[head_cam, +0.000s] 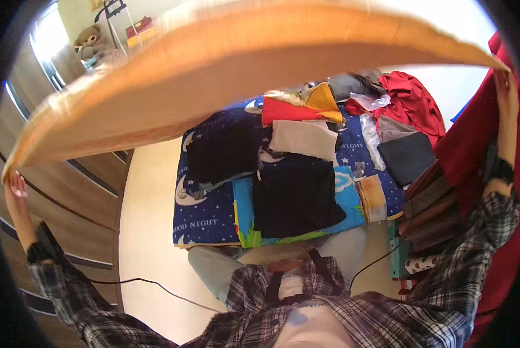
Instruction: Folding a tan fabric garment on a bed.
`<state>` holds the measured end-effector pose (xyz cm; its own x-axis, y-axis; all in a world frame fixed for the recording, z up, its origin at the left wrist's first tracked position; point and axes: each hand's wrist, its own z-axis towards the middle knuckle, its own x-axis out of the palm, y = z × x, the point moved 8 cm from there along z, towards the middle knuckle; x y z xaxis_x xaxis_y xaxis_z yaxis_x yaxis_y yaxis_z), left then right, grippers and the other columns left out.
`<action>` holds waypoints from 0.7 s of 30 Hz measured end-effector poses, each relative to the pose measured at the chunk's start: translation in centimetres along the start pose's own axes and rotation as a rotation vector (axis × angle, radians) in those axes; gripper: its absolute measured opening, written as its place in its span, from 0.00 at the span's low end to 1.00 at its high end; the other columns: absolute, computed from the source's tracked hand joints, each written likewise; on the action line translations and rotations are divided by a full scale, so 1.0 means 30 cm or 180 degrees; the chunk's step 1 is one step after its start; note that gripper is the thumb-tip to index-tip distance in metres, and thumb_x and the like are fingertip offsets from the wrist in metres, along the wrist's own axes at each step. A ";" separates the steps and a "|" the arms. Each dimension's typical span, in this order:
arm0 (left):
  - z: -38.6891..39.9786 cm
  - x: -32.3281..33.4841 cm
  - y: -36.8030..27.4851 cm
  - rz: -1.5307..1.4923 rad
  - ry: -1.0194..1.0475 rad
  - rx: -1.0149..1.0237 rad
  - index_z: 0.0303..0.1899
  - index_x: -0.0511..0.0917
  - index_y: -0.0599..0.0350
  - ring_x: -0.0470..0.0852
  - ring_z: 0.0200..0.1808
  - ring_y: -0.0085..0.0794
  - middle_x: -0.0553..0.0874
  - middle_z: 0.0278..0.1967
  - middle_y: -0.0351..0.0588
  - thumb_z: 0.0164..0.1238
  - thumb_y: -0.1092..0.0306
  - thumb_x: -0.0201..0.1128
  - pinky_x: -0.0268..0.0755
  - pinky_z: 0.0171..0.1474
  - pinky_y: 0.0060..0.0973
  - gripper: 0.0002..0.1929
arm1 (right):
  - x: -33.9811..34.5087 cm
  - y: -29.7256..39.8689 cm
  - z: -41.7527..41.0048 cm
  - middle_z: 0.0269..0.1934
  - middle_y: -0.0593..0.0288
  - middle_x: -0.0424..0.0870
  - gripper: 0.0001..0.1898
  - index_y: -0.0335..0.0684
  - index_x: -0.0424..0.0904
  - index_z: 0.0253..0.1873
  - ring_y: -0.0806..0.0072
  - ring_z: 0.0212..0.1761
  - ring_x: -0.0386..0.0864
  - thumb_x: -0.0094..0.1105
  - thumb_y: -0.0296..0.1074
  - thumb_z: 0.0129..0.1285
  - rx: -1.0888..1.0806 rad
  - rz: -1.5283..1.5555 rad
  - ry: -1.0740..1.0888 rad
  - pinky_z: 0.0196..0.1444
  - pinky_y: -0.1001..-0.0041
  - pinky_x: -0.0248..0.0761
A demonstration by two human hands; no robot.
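An orange cloth [260,43] is stretched wide in the air between my raised arms, blurred along its upper edge. At the far left my left hand [17,186] grips one corner of it. My right hand [503,85] grips the opposite end, high on the right. Below the cloth, a dark blue mat [208,224] with moons, stars and printed words lies on the floor before my legs. On it rest a black folded cloth [297,198], another dark cloth [223,152], a pale folded cloth [304,138] and a bright blue and green printed cloth [351,204].
Farther back lie a red and yellow cloth [292,108], a crumpled red fabric [410,102] and a dark grey folded cloth [407,157]. Wooden cabinet fronts [86,204] line the left. Dark red fabric [468,130] hangs at the right. A black cable [155,282] crosses the floor.
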<state>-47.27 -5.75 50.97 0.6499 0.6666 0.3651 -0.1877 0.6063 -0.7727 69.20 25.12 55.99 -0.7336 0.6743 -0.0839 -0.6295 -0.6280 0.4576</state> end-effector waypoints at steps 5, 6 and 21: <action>-0.549 -0.036 0.183 0.0635 -0.0328 -0.0472 0.51 0.67 0.59 0.69 0.52 0.29 0.71 0.51 0.45 0.65 0.54 0.49 0.63 0.54 0.29 0.20 | -0.198 -0.411 -0.290 0.52 0.54 0.71 0.14 0.36 0.68 0.52 0.68 0.53 0.68 0.43 0.34 0.65 0.1204 0.2031 -0.0348 0.58 0.69 0.60; -0.639 -0.085 0.158 0.0503 -0.0391 -0.0511 0.51 0.67 0.60 0.69 0.52 0.30 0.72 0.51 0.46 0.65 0.53 0.49 0.63 0.54 0.31 0.21 | -0.208 -0.414 -0.360 0.52 0.54 0.70 0.14 0.35 0.68 0.52 0.69 0.53 0.69 0.44 0.33 0.64 0.1087 0.1694 -0.0317 0.56 0.71 0.61; -1.215 0.064 -0.064 0.1392 -0.0937 -0.0043 0.54 0.63 0.63 0.70 0.51 0.35 0.70 0.51 0.51 0.68 0.52 0.40 0.62 0.54 0.32 0.23 | -0.260 -0.394 -0.654 0.48 0.59 0.70 0.17 0.36 0.65 0.54 0.74 0.49 0.69 0.42 0.38 0.65 0.1138 0.0624 -0.0189 0.52 0.75 0.62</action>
<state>-18.81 -21.45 34.22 0.2782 0.9509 0.1358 -0.3843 0.2397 -0.8915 77.34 19.67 33.86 -0.8083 0.5830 0.0819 -0.3429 -0.5793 0.7394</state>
